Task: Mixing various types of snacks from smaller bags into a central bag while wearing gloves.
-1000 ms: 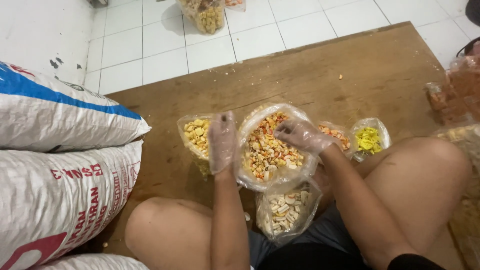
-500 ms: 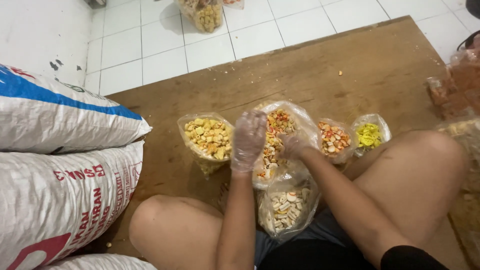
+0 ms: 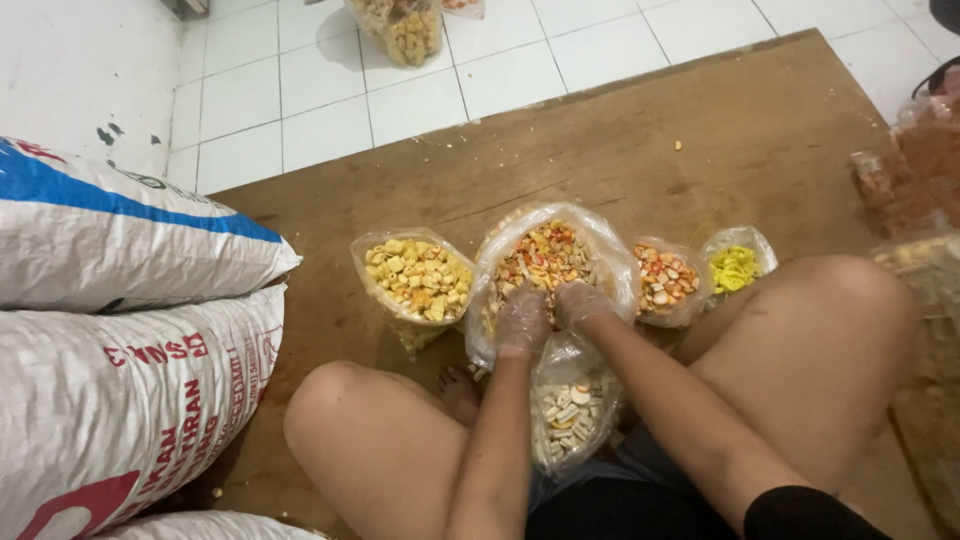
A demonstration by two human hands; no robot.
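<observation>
Both hands wear thin clear plastic gloves. My left hand (image 3: 521,322) and my right hand (image 3: 582,303) are side by side, pushed down into the near part of a large clear plastic bag of mixed orange and pale snack pieces (image 3: 545,252). The fingers are buried among the pieces, so what they grip is hidden. A smaller clear bag of pale and white pieces (image 3: 568,412) lies between my knees, just below the wrists. A bag of yellow puffed cubes (image 3: 418,278) stands to the left of the big bag.
Right of the big bag stand a small bag of red and white pieces (image 3: 664,280) and a smaller bag of yellow-green pieces (image 3: 736,266). All rest on a brown wooden board (image 3: 700,140) over white tiles. Woven sacks (image 3: 120,230) pile up at left; more bags (image 3: 405,28) lie beyond.
Both hands came together and sank into the big bag's near side. A second ago they held its rim apart, left hand raised at its left edge.
</observation>
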